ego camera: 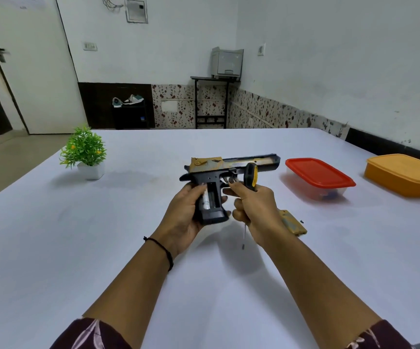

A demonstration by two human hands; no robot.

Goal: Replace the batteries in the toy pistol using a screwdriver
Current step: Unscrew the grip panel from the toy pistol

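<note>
- I'm seeing the left hand (186, 210) gripping the toy pistol (229, 167) by its handle, above the table (103, 248).
- The right hand (254, 210) is clutching the screwdriver (250, 176), blade pointing down.
- A battery (205, 199) is showing in the opened handle.
- The cover (294, 224) is lying on the table just beside the right hand.

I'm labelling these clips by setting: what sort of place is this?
Probably a plain room in a home or small office: a printer in the corner, shoes on a low rack near the door, and a white table with a potted plant.
</note>
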